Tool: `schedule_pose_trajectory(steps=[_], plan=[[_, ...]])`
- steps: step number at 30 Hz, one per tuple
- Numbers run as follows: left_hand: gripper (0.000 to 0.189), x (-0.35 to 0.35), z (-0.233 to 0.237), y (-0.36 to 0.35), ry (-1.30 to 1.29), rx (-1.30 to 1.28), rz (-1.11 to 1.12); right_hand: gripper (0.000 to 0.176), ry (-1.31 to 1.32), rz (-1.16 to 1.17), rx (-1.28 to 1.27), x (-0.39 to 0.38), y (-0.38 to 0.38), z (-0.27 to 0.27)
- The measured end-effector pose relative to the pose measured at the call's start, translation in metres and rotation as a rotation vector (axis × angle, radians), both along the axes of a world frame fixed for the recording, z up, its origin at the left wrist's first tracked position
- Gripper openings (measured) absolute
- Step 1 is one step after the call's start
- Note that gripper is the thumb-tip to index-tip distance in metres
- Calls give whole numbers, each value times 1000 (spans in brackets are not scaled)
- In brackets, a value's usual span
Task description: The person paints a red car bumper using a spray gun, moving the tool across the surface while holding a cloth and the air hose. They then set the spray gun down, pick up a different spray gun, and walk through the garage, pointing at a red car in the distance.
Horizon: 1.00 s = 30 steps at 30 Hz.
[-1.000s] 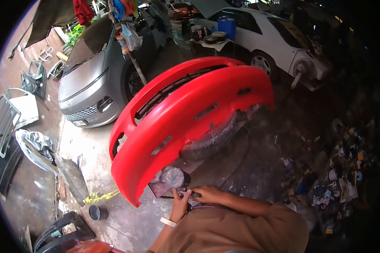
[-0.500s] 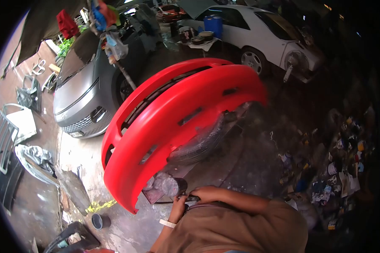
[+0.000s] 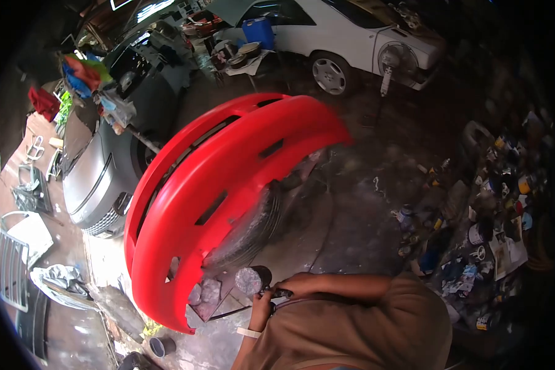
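A glossy red car bumper (image 3: 209, 185) is tilted in front of me, with a dark tyre (image 3: 253, 228) beneath it. Close to my body, both hands meet at what looks like a spray gun (image 3: 282, 293), with a paint-speckled round cup (image 3: 253, 280) above it. My right hand (image 3: 297, 284) closes around its dark part. My left hand (image 3: 261, 306), below a pale wristband, is closed on it too, its fingertips partly hidden. Neither hand touches the bumper.
A grey car (image 3: 98, 185) stands to the left and a white car (image 3: 345, 49) behind. A fan (image 3: 394, 61) is near the white car. Cans and litter (image 3: 475, 228) cover the right floor. A dark bucket (image 3: 162, 346) sits at lower left.
My view has turned, so the bumper and cars appear further left. Both hands stay together on the spray gun, and the cup shows more clearly.
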<state>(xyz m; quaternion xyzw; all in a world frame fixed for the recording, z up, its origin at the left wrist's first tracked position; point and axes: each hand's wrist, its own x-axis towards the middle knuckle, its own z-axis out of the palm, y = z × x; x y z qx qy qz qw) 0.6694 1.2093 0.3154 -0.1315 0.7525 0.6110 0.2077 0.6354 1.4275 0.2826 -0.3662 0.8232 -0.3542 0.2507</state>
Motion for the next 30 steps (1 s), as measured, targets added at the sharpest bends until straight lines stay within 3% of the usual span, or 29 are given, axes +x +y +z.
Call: schedule_pose_trajectory(steps=[3,6,10,13,15,18,21,25,27,30], plan=[[66,-5,9,38,-165,103,-61,60,-86,-58,11,0,45,-6],[81,-11,-9,63,-116,25,-125,61,-179,-159,68,6,93,-15],[70,-26,15,96,-139,-8,-327,61,-228,-409,138,28,150,-78],[59,-33,19,112,-92,-55,-445,60,-479,-646,147,46,189,-105],[54,-36,27,124,-104,-72,-459,50,-493,-823,103,62,214,-137],[51,-40,22,138,-109,-57,-497,57,-643,-1020,126,87,248,-192],[50,-44,18,148,-97,-63,-551,40,-571,-1282,80,121,267,-239],[50,-48,8,153,-136,43,-555,44,-569,-1376,120,161,295,-250],[53,-46,5,155,-70,95,-616,44,-578,-1399,105,185,300,-289],[55,-49,-4,150,10,115,-728,52,-782,-1471,-151,191,296,-218]])
